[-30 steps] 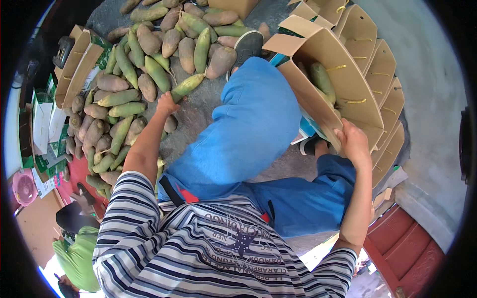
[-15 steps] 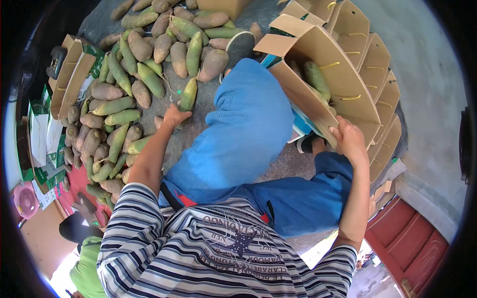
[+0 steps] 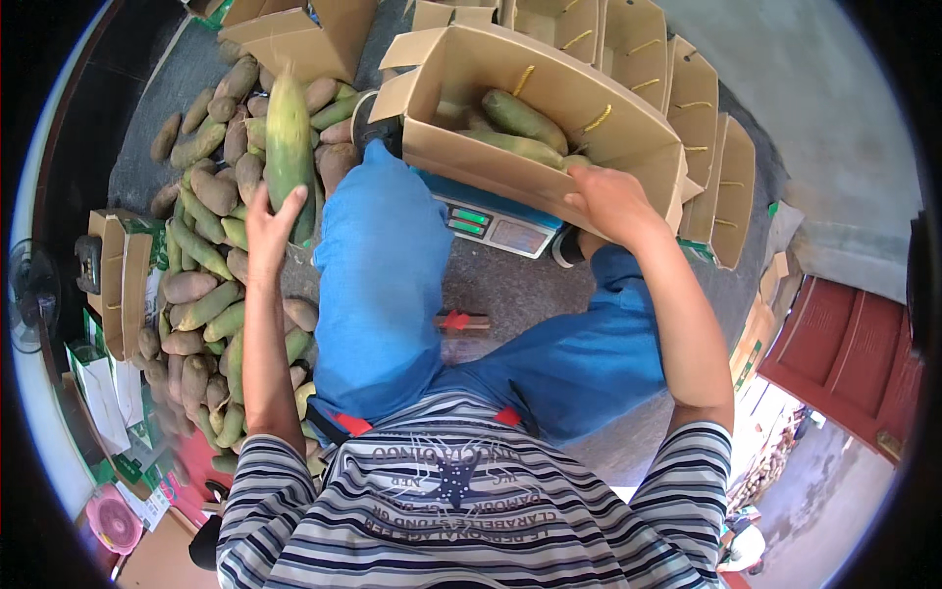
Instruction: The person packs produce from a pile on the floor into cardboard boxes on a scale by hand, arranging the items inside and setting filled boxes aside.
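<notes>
My left hand holds a long green mango upright, lifted above the heap of green and brown mangoes lying on the floor to my left. My right hand grips the near rim of an open cardboard box that rests on a digital scale. A few green mangoes lie inside that box. My knees in blue trousers sit between both hands.
A row of open empty cardboard boxes stands behind and to the right of the scale. Flat cartons lie at the far left beside the heap, with a fan further left. A red door is at the right.
My left hand has picked one green mango out of the heap and raised it. My right hand has stayed on the box rim while my view shifted.
</notes>
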A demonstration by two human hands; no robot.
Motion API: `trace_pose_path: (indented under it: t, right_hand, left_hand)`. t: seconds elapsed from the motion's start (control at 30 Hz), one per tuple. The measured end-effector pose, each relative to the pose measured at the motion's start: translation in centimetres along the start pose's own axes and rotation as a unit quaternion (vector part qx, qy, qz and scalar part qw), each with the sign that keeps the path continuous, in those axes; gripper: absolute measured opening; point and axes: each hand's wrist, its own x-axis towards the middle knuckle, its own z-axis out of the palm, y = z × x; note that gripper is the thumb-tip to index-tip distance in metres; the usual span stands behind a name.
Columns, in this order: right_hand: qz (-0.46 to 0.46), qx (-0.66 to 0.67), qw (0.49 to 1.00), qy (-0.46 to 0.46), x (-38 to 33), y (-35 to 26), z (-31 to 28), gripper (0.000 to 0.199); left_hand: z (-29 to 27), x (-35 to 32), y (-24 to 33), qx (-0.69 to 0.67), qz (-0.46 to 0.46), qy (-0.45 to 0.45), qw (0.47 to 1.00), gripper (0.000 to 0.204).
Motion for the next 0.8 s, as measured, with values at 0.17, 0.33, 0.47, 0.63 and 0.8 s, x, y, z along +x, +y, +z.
trace_pose_path:
  t: [0.17, 0.33, 0.47, 0.63, 0.8]
  right_hand:
    - [-0.003, -0.001, 1.000, 0.022, -0.2, 0.1, 0.4, 0.023]
    - [-0.010, -0.009, 1.000, 0.019, 0.1, -0.3, 0.1, 0.024]
    - [-0.014, -0.005, 0.999, 0.031, 0.0, 0.2, 0.7, 0.024]
    - [-0.023, -0.008, 1.000, 0.016, 0.1, 0.5, 0.3, 0.023]
    - [-0.021, 0.018, 0.999, 0.021, -0.4, 0.3, -0.1, 0.025]
  left_hand:
    - [4.5, 1.3, 13.1, 0.204, 0.349, -0.074, 0.912, 0.045]
    - [8.7, 1.8, 16.1, 0.334, 0.379, -0.140, 0.851, 0.051]
    - [8.9, -1.0, 17.2, 0.335, 0.364, -0.191, 0.848, 0.045]
    - [6.8, 0.3, 13.8, 0.159, 0.215, -0.185, 0.946, 0.034]
    - [3.3, 7.2, 3.5, 0.232, 0.206, -0.049, 0.949, 0.033]
